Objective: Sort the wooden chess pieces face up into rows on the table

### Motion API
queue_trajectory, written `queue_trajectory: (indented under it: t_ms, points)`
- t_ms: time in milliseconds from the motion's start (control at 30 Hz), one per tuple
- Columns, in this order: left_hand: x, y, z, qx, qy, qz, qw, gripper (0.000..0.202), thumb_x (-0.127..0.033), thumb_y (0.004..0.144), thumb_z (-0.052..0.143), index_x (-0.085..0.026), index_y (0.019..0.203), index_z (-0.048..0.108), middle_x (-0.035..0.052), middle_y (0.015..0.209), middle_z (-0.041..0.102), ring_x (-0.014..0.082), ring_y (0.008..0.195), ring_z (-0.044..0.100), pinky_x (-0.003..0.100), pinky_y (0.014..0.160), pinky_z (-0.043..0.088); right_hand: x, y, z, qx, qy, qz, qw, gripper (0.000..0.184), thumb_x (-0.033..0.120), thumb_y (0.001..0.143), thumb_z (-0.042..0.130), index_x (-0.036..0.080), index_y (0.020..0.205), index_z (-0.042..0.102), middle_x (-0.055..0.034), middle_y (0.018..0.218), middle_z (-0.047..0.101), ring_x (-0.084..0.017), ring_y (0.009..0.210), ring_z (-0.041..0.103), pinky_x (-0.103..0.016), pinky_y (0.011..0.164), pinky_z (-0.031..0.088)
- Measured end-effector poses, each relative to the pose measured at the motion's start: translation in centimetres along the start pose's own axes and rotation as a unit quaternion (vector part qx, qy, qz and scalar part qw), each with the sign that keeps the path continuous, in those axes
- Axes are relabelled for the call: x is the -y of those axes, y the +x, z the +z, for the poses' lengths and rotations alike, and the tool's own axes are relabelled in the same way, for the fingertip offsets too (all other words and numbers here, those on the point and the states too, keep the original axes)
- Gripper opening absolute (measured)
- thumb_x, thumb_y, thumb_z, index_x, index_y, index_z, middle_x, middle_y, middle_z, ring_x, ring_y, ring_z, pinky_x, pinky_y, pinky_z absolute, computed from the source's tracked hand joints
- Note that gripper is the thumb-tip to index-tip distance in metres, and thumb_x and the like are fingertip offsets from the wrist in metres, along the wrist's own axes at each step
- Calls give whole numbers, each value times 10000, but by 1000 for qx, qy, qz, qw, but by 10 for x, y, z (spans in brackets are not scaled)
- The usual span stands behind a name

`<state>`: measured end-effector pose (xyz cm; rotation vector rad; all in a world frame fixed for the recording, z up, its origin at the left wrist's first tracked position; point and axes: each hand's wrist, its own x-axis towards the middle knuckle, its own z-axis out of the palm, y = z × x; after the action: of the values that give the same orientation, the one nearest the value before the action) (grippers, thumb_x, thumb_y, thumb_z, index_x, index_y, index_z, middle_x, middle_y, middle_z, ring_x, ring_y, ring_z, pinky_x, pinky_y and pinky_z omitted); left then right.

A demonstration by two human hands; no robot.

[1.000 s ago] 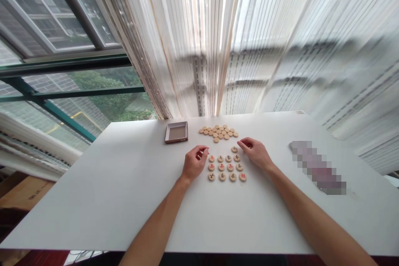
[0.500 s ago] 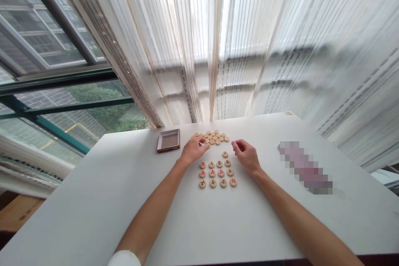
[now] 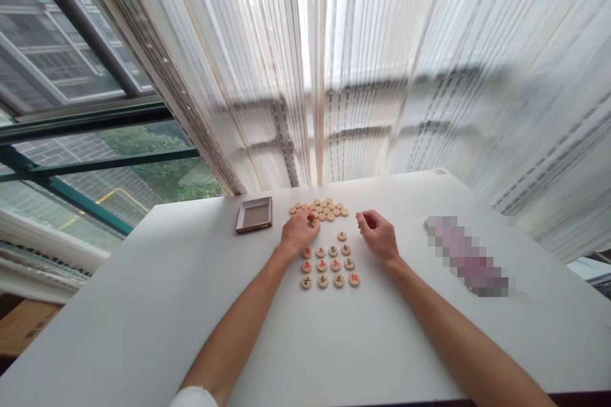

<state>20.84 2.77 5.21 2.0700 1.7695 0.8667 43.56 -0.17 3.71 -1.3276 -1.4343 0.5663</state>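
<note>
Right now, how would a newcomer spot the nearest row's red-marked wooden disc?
On the white table, find the grid of pale wooden discs. At its near right corner lies the red-marked disc; its three row neighbours are marked black.

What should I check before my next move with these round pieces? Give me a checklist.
1. Left hand at the plain-topped pieces: ok, at their near edge.
2. Left hand gripping one: cannot tell.
3. Right hand apart from the lone lettered piece: ok, a gap shows.
4. Nearest three rows of lettered pieces, four each: ok.
5. Fourth row at four pieces: not ok, only the lone one there.
6. Open box apart from the pieces: ok, to their left.
</note>
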Motion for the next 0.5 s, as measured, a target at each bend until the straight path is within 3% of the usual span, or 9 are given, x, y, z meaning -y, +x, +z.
queue_trajectory:
  t_ms: [200, 267, 400, 500]
  points:
    - [-15, -22, -19, 7, -82, 51, 995, 175, -248, 799, 687, -216, 970, 666, 39, 1001, 712, 169, 842, 704, 248, 687, 558, 11, -4, -1, 17, -6, -42, 999, 312, 480, 931, 536, 193, 905, 657, -47, 779, 689, -181, 664, 633, -309, 662, 540]
    - [-19, -38, -26, 16, -201, 67, 977, 191, -261, 817, 684, -192, 994, 669, 57, 1017, 704, 172, 858, 707, 248, 677, 575, 19, -10, -1, 35, -5, -79, 996, 242, 413, 933, 555, 201, 973, 664, -47, 836, 687, -173, 691, 634, -307, 677, 550]
    - [-19, -68, -32, 39, -323, 56, 944, 236, -322, 821, 711, -175, 1006, 707, 83, 1091, 693, 180, 899, 698, 285, 762, 602, 39, -28, -1, 129, -3, -229, 965, 213, 274, 949, 544, 237, 1138, 633, -69, 1016, 657, -166, 773, 652, -315, 700, 571]
    - [-17, -81, -31, 69, -408, 5, 910, 308, -366, 800, 742, -152, 1019, 711, 100, 1086, 705, 184, 852, 703, 310, 762, 617, 52, -43, 1, 197, -16, -287, 937, 303, 229, 927, 588, 264, 1228, 591, -83, 1104, 639, -187, 880, 653, -339, 770, 580]
